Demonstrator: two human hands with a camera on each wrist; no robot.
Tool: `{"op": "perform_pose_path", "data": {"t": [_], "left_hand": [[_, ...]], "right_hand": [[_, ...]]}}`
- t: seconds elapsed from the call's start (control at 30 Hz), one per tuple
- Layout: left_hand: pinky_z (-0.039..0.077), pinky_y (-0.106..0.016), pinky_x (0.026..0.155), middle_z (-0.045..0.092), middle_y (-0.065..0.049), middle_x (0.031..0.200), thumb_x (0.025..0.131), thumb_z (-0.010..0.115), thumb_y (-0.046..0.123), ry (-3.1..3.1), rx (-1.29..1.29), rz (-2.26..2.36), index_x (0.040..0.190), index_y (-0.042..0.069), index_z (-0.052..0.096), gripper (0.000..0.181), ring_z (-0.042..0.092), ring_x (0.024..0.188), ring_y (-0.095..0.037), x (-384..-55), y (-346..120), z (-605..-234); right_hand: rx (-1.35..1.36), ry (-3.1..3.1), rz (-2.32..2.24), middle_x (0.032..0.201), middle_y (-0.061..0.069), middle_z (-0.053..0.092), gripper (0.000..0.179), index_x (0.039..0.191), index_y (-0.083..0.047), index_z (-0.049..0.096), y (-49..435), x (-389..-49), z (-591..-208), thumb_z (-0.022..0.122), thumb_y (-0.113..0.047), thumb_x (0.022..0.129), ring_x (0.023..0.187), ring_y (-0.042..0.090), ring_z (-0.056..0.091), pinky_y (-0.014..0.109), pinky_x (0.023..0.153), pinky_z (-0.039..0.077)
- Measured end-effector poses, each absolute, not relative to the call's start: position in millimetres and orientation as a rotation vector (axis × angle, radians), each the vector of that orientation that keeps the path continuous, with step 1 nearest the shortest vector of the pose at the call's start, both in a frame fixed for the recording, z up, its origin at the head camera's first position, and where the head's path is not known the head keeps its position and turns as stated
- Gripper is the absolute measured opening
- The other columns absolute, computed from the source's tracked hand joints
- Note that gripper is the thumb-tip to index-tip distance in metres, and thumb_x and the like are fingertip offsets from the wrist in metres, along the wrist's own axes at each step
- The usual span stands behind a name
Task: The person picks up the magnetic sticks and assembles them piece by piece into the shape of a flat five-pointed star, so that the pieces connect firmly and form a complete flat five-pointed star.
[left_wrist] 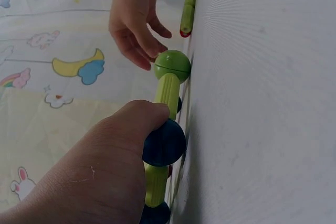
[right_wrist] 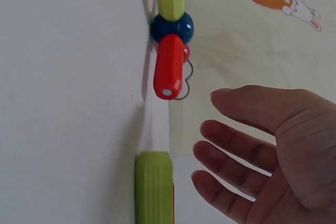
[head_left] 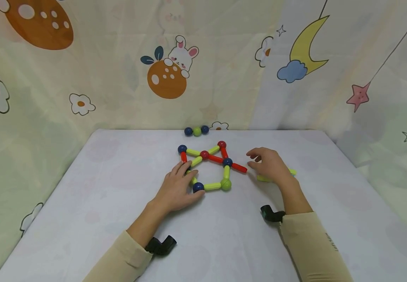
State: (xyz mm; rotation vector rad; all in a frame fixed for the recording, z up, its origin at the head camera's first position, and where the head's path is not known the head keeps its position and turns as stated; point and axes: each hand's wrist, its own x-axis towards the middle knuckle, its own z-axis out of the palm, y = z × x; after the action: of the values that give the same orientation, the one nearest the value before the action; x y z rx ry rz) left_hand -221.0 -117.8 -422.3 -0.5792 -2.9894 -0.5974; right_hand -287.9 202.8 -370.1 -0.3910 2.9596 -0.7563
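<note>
A flat figure of coloured rods and balls lies on the table, with a red ball where several rods meet. My left hand rests over its left side, fingers spread, hiding part of that edge. In the left wrist view the thumb touches a yellow-green rod beside a blue ball. A green ball forms the near right corner. From another blue ball a red rod sticks out, its end free. Just right of that end, my right hand hovers with loosely bent fingers, holding nothing.
Loose yellow-green rods lie beneath and beside the right hand, partly hidden by it. At the table's back edge stand two blue balls with a green ball between them. A printed cloth hangs behind the white table.
</note>
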Motion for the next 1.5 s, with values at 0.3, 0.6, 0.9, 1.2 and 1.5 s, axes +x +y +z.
{"op": "perform_pose_path", "data": {"t": [0.3, 0.6, 0.9, 1.2, 1.5], "left_hand": [[0.035, -0.064, 0.117, 0.032, -0.01, 0.168, 0.09, 0.066, 0.06, -2.989, -0.579, -0.603, 0.148, 0.018, 0.058, 0.072, 0.021, 0.157, -0.037, -220, -118, -421], [0.035, -0.065, 0.116, 0.032, -0.01, 0.167, 0.089, 0.067, 0.059, -2.984, -0.575, -0.609, 0.148, 0.017, 0.058, 0.072, 0.021, 0.157, -0.036, -220, -118, -422], [0.034, -0.064, 0.117, 0.031, -0.008, 0.168, 0.09, 0.066, 0.061, -3.0, -0.572, -0.588, 0.149, 0.019, 0.057, 0.073, 0.02, 0.158, -0.036, -222, -118, -423], [0.034, -0.064, 0.117, 0.031, -0.008, 0.168, 0.09, 0.065, 0.062, -2.998, -0.574, -0.593, 0.149, 0.019, 0.057, 0.073, 0.019, 0.158, -0.036, -223, -118, -425], [0.034, -0.064, 0.117, 0.031, -0.008, 0.168, 0.089, 0.067, 0.061, -2.994, -0.568, -0.61, 0.148, 0.019, 0.057, 0.073, 0.019, 0.158, -0.035, -222, -118, -425]], "right_hand": [[-0.31, 2.971, -0.821, 0.133, 0.018, 0.066, 0.039, 0.136, -0.005, 0.064, 226, -286, -362, 0.065, -0.018, 0.1, 0.122, 0.038, 0.059, 0.055, 0.102, 0.051], [-0.176, 2.976, -0.818, 0.137, 0.022, 0.062, 0.041, 0.14, -0.004, 0.06, 257, -284, -361, 0.061, -0.02, 0.102, 0.128, 0.043, 0.052, 0.061, 0.105, 0.046], [-0.011, 2.895, -0.794, 0.138, 0.031, 0.057, 0.046, 0.141, 0.0, 0.056, 291, -280, -372, 0.058, -0.025, 0.102, 0.127, 0.049, 0.05, 0.062, 0.101, 0.048], [0.068, 2.791, -0.761, 0.14, 0.032, 0.055, 0.045, 0.139, 0.002, 0.058, 304, -279, -376, 0.059, -0.024, 0.102, 0.124, 0.047, 0.05, 0.06, 0.099, 0.049], [0.079, 2.824, -0.783, 0.136, 0.03, 0.058, 0.043, 0.136, 0.004, 0.06, 309, -282, -384, 0.059, -0.022, 0.102, 0.119, 0.044, 0.052, 0.058, 0.099, 0.049]]}}
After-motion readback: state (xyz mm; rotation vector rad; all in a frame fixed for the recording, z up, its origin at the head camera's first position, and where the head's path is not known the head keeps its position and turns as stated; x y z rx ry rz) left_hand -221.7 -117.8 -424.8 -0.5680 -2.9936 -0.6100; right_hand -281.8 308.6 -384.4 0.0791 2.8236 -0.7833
